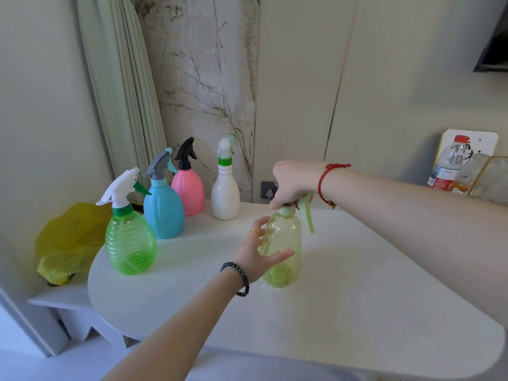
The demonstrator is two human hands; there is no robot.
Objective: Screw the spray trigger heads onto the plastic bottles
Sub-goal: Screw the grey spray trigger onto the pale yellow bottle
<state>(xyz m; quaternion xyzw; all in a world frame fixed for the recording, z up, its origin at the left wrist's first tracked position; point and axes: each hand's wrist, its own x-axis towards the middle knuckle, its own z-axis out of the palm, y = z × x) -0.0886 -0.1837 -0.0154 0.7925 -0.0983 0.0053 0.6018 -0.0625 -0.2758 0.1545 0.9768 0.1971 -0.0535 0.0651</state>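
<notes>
White rounded tabletop point(343, 298) against a cream wall, marble-look panel and pleated curtain behind; yellow plastic bag point(68, 243) off the edge at nine o'clock.

Four bottles stand in a loose row toward ten and eleven o'clock, all with heads seated: ribbed clear-green bottle with white trigger point(129, 237), sky-blue bottle with grey trigger point(163, 207), pink bottle with black trigger point(188, 193), white bottle with green collar point(225, 193). By the look of it these are done.

Work piece: pale yellow-green translucent plastic bottle point(281, 251), upright on the tabletop near centre, well apart from the row. Its light green spray trigger head point(305, 213) sits on the neck, lever hanging down toward four o'clock.

Left hand point(255, 254): fingers loosely curled round the bottle's left flank, thumb across the front, spread fairly wide; steadying rather than squeezing. Right hand point(294, 185): closed down over the top of the trigger head from above, fingertips at the collar. Thread engagement hidden under the hand; cannot tell how far home it is.

Judgement on the step: last head being screwed on.
- Firm up the left grip low on the body; thin wall will likely flex.
- Keep the head square to the neck, or it cross-threads.
- Turn by the collar, not the lever.
- Stop at snug.
</notes>
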